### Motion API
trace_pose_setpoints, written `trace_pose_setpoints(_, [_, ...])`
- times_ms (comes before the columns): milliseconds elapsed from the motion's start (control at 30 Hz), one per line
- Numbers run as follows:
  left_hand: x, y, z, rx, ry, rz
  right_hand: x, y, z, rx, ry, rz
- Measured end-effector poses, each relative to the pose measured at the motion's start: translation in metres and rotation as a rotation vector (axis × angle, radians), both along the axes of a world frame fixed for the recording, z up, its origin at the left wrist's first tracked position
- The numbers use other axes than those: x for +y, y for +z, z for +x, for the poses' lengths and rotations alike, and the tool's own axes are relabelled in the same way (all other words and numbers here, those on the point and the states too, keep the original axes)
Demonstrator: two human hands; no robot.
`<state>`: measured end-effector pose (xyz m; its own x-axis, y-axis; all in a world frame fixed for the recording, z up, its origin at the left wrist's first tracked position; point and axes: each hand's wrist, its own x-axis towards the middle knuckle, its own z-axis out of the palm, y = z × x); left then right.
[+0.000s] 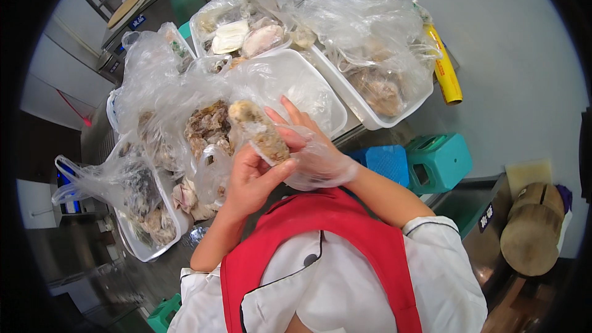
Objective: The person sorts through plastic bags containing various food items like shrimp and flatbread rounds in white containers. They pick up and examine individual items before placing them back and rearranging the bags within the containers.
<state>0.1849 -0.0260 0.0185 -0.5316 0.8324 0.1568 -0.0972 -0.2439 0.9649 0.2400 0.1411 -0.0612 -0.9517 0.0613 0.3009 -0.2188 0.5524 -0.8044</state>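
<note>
My left hand (252, 179) grips an elongated, lumpy yellow-brown food piece (259, 130), possibly frozen, thumb across its lower end. Clear plastic film shows along the piece's side. My right hand (307, 136) is just right of it, fingers extended and spread. Thin clear plastic (319, 162) covers its palm and wrist; whether that is a glove or a bag, I cannot tell. Behind the hands stands a white plastic tray (340, 113) with clear bagging in it. Left of the piece, brown food chunks (208, 125) lie among plastic bags.
More white trays (370, 120) hold bagged food. Pale slabs (230, 37) lie in the far tray. A yellow cling-film box or roll (444, 67) is at the far right. Blue (384, 162) and teal plastic stools (441, 162) are right of me, near a round wooden block (529, 249).
</note>
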Motion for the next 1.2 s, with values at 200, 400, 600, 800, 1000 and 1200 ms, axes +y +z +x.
trace_pose_setpoints(200, [-0.007,0.002,-0.013,0.138,-0.039,0.056,0.052,-0.021,-0.041,0.047,-0.23,-0.199])
trace_pose_setpoints(400, [-0.012,0.003,-0.017,-0.05,0.037,0.169,0.256,0.095,-0.018,0.456,-0.788,0.643])
trace_pose_setpoints(600, [0.015,0.003,-0.012,-0.138,0.093,0.07,0.362,0.105,-0.043,0.431,-0.719,0.882])
trace_pose_setpoints(800, [0.079,-0.013,-0.022,-0.329,0.278,-0.041,0.451,-0.086,-0.03,-0.552,-0.396,0.994])
trace_pose_setpoints(1000, [0.122,-0.029,-0.028,-0.382,0.431,-0.109,0.453,0.054,-0.048,-0.788,0.119,0.7])
trace_pose_setpoints(1200, [0.136,-0.051,-0.028,-0.393,0.569,-0.131,0.355,0.197,-0.088,-0.163,-0.07,1.016])
